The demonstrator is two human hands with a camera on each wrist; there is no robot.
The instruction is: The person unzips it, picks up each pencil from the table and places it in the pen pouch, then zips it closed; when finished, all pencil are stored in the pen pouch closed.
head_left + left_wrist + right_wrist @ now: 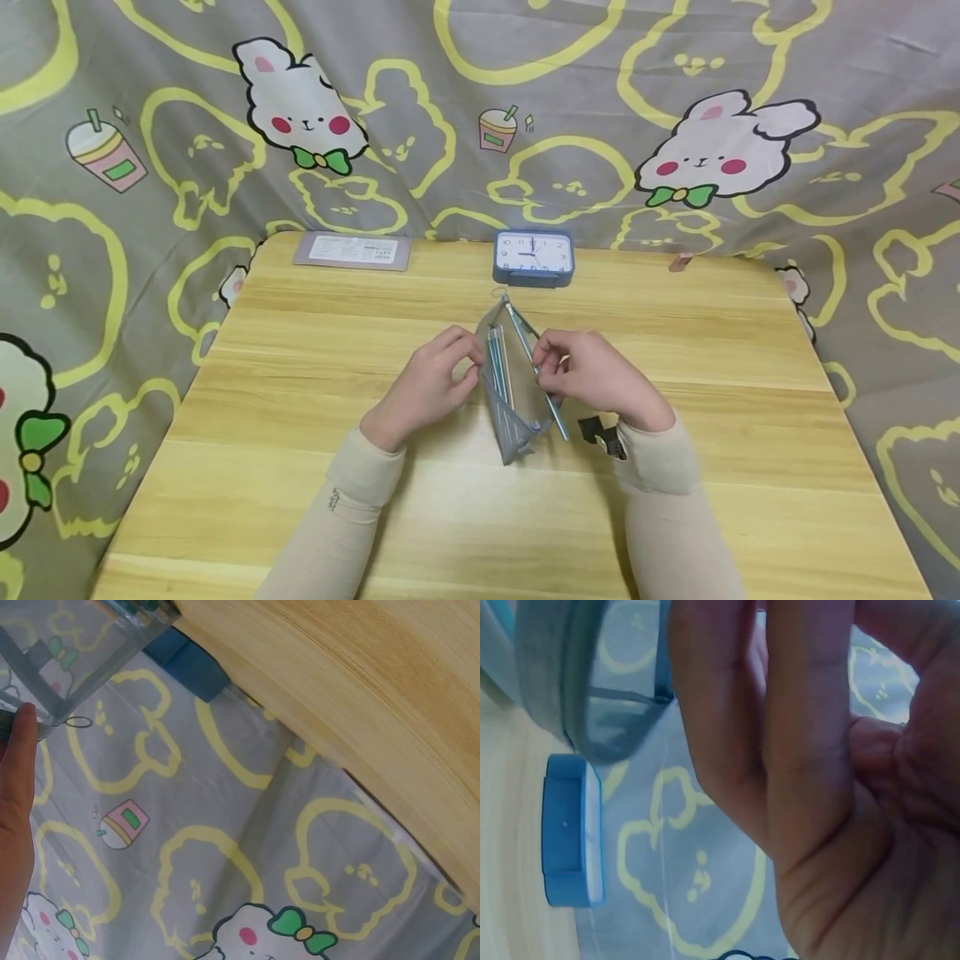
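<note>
A grey see-through mesh pencil pouch [510, 437] stands gaping open mid-table, its ring end pointing toward the clock. Several slim blue and white pencils or pens [498, 375] lie inside along its left wall. My left hand [431, 383] pinches the pouch's left edge; in the left wrist view the fingers [19, 765] touch the mesh. A slim blue pencil or pen [555, 412] slants along the pouch's right side, pinched by my right hand [592, 371]. In the right wrist view the curled fingers [810, 750] hide most of that hold.
A blue clock [534, 258] stands at the table's back edge. Left of it lies a flat grey item with a white label [352, 250]. A small brown piece [681, 262] sits back right. Some dark object [602, 437] shows beside my right cuff. Patterned cloth [420, 108] hangs behind.
</note>
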